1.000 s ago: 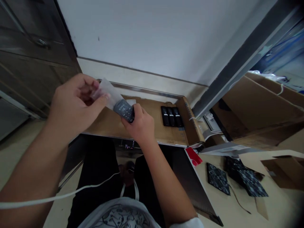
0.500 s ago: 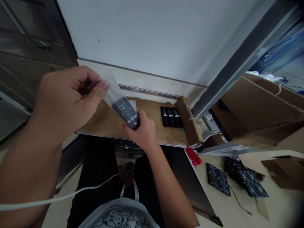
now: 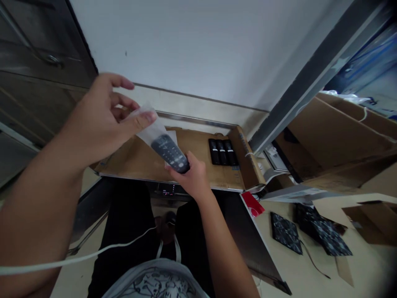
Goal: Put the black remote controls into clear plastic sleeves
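Note:
A dark remote control (image 3: 169, 152) with rows of light buttons sits inside a clear plastic bag (image 3: 148, 131), tilted down to the right. My right hand (image 3: 192, 176) is closed around its lower end. At the bag's upper end is my left hand (image 3: 108, 116), its thumb laid over the plastic and some of its other fingers lifted apart. The bag's end lies between that thumb and the fingers behind it. Below both hands lies a cardboard-lined work surface (image 3: 133, 163). Several black remotes (image 3: 222, 152) rest side by side on its right part.
A raised cardboard flap (image 3: 248, 155) borders the surface on the right. Beyond it stands a large cardboard box (image 3: 344, 140). Dark patterned pieces (image 3: 285, 232) lie on the floor at right. A white cable (image 3: 102, 250) crosses in front of my legs.
My left hand's fingers have opened from a tight pinch, and its thumb has slid along the bag. The remote has shifted slightly right and down with my right hand.

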The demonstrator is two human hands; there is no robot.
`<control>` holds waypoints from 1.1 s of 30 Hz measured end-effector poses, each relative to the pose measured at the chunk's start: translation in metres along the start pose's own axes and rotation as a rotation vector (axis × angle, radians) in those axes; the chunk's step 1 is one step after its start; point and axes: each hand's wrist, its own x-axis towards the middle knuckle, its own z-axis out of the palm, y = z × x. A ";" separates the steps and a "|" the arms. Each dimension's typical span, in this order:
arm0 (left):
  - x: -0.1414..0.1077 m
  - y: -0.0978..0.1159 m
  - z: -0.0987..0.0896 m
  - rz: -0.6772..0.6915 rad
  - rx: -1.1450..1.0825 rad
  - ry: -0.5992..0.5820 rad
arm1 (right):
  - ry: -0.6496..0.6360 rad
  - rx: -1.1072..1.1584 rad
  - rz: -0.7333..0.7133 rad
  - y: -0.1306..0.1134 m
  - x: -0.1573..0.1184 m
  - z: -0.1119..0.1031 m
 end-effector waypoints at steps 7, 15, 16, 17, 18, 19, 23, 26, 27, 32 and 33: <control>0.002 0.002 0.012 0.023 0.180 0.003 | -0.067 0.035 0.038 0.002 -0.003 -0.003; 0.067 0.002 0.007 0.184 0.282 -0.026 | -0.175 0.194 0.148 0.034 0.016 0.013; 0.083 -0.004 0.008 0.203 0.308 -0.073 | -0.142 0.212 0.167 0.038 0.018 0.012; 0.099 -0.012 0.009 0.228 0.341 -0.144 | -0.112 0.222 0.183 0.042 0.020 0.011; 0.113 -0.022 0.010 0.248 0.367 -0.218 | -0.085 0.224 0.195 0.046 0.020 0.009; 0.123 -0.034 0.011 0.257 0.378 -0.290 | -0.061 0.222 0.206 0.049 0.019 0.005; 0.115 -0.089 0.020 0.280 0.299 -0.462 | 0.005 0.197 0.258 0.066 0.002 -0.010; 0.060 -0.132 0.029 0.274 0.278 -0.599 | 0.017 0.198 0.315 0.081 -0.018 -0.016; 0.038 -0.145 0.032 0.253 0.292 -0.621 | 0.021 0.200 0.332 0.086 -0.025 -0.018; -0.039 -0.178 0.039 0.170 0.373 -0.748 | 0.058 0.178 0.404 0.103 -0.043 -0.023; -0.043 -0.177 0.039 0.160 0.357 -0.737 | 0.067 0.169 0.408 0.105 -0.042 -0.024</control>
